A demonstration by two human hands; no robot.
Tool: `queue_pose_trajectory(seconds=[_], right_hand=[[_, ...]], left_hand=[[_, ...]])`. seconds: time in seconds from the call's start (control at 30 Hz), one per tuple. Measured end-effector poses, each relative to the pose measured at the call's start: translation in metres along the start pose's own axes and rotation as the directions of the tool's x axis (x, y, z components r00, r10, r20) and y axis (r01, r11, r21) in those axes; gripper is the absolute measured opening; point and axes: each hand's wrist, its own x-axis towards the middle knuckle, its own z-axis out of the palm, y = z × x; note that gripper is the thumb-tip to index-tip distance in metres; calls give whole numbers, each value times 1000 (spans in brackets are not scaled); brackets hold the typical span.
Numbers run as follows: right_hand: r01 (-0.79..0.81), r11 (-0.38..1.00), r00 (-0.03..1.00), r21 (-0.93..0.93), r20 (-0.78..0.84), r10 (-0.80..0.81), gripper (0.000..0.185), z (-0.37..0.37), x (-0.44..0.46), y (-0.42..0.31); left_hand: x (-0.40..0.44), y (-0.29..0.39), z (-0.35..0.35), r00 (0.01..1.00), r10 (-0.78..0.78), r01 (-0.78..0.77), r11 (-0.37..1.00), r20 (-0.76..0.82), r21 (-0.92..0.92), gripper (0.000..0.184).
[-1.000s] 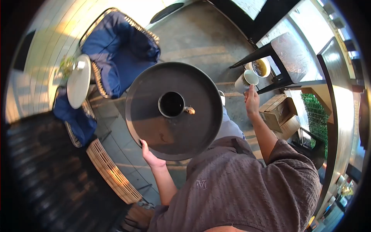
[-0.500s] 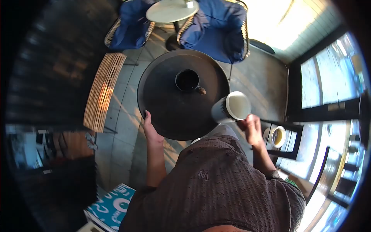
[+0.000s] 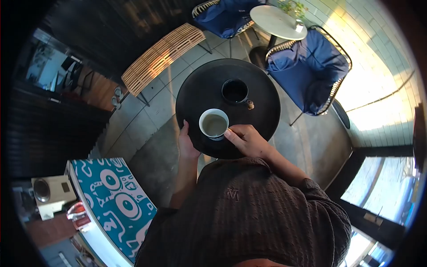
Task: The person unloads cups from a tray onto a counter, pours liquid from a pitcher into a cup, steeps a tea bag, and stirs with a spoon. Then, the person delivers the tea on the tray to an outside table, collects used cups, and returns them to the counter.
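My left hand (image 3: 188,143) grips the near left edge of a round black tray (image 3: 193,93), thumb on top and the other fingers hidden beneath it. A white mug (image 3: 214,123) is in my right hand (image 3: 250,139), which is closed at its handle side. The mug is over the near part of the tray; whether its base touches the tray I cannot tell. Farther back on the tray stands a black cup (image 3: 235,91), its handle pointing to the right with a small brown piece at the end.
Ahead are a round pale table (image 3: 273,21) and blue-cushioned chairs (image 3: 307,71). A slatted bench (image 3: 162,55) runs along the dark wall at left. To my lower left is a teal patterned box-like unit (image 3: 118,196). A framed window (image 3: 378,182) is at right.
The white mug has moved with my right hand from beyond the tray's right edge to above its near part. My view has turned rightward, bringing the teal unit further into view.
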Motion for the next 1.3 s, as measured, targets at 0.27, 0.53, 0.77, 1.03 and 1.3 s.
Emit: queue_pose_trajectory(seconds=[0.27, 0.53, 0.77, 1.03, 1.3], right_hand=[[82, 993, 987, -82, 146, -69, 38, -27, 11, 2], [225, 823, 904, -522, -205, -376, 29, -86, 21, -18], [-166, 986, 934, -18, -322, 151, 46, -143, 170, 75], [-304, 914, 941, 270, 236, 244, 59, -19, 242, -6], [-206, 969, 967, 134, 182, 180, 52, 140, 330, -29]], left_hand=[[-20, -13, 42, 970, 148, -141, 989, -192, 52, 51], [-34, -19, 47, 896, 243, -260, 966, -371, 5, 50], [-61, 3, 25, 894, 246, -282, 958, -375, -44, 50], [-89, 93, -3, 795, 266, -353, 934, -545, -58, 47], [-136, 225, -102, 791, 314, -406, 911, -525, -66, 43]])
